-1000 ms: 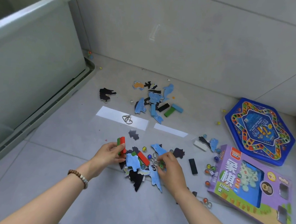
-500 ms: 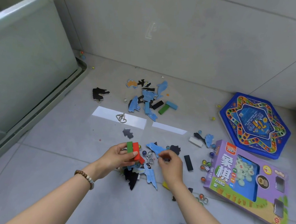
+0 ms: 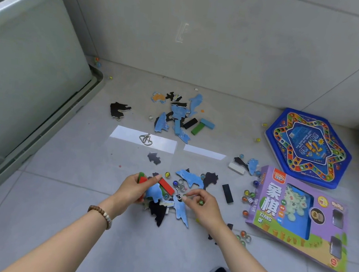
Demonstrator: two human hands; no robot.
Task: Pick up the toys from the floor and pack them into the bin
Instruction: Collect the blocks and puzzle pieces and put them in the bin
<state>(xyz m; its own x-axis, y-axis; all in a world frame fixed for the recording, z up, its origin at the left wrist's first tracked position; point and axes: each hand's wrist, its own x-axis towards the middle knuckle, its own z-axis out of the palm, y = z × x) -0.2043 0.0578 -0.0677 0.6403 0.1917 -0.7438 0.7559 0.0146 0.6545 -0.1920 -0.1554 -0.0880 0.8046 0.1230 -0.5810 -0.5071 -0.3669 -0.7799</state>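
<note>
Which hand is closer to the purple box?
Right. The right hand is just left of the purple box; the left hand is farther left, holding blocks across the puzzle pieces.

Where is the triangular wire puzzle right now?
Head view, left of centre: the triangular wire puzzle lies on the long white strip on the floor, beyond the left hand and right of the bin.
</note>
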